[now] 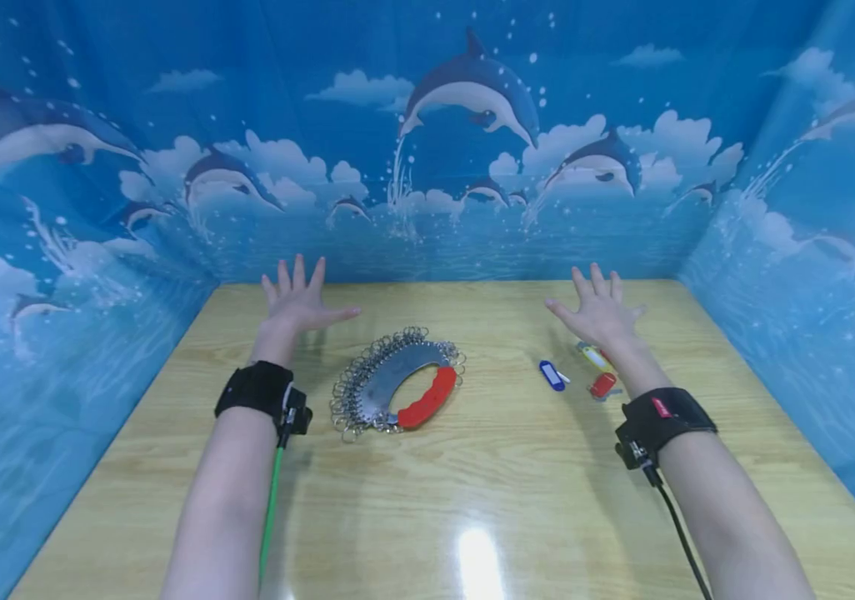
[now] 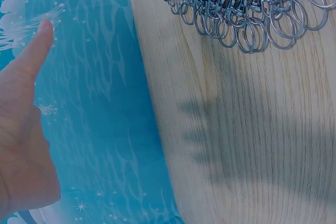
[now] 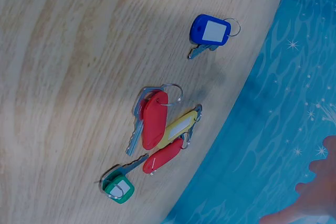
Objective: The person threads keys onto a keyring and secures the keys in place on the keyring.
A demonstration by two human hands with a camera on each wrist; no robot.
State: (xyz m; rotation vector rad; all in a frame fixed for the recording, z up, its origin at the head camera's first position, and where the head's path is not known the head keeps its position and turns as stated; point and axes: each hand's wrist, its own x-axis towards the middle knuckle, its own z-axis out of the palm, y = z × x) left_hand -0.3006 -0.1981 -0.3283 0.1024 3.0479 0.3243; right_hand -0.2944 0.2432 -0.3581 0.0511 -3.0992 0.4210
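Observation:
My left hand (image 1: 297, 310) is held out over the table's far left, fingers spread and holding nothing. To its right lies a crescent-shaped metal key holder (image 1: 405, 367) with a red grip (image 1: 428, 402); many clips and split rings (image 2: 252, 30) hang along its outer edge. My right hand (image 1: 598, 318), also spread and holding nothing, is above the far right side. Below it are keys with plastic tags: a blue tag (image 3: 214, 30), a yellow tag (image 3: 177, 128), two red tags (image 3: 155, 121) and a green tag (image 3: 120, 188). The right forearm partly hides these in the head view.
The wood-grain table (image 1: 367, 517) is bordered at the back and sides by a blue dolphin-print curtain (image 1: 427, 233). Black straps (image 1: 255, 390) with cameras circle both wrists. A green cable (image 1: 272, 500) trails from the left one, a black cable (image 1: 678, 525) from the right.

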